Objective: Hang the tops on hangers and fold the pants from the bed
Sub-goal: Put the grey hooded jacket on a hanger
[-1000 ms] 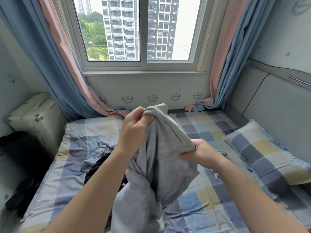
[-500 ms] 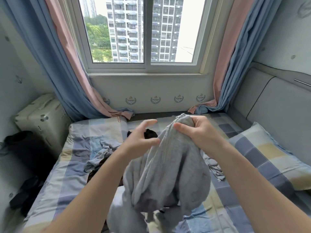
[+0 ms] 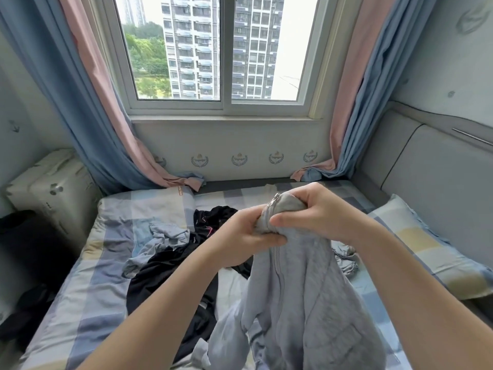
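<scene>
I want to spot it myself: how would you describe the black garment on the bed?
Look at the checked bed under the window. Mid-bed, left of the held-up grey zip top, a crumpled black garment sprawls beside pale blue clothes. It is the only black piece there, with small pink marks near its top.

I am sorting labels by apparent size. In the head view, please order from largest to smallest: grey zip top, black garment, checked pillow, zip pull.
1. grey zip top, though nearest the camera.
2. black garment and checked pillow: look alike, the garment partly hidden by the left arm, so unranked.
3. zip pull.
</scene>
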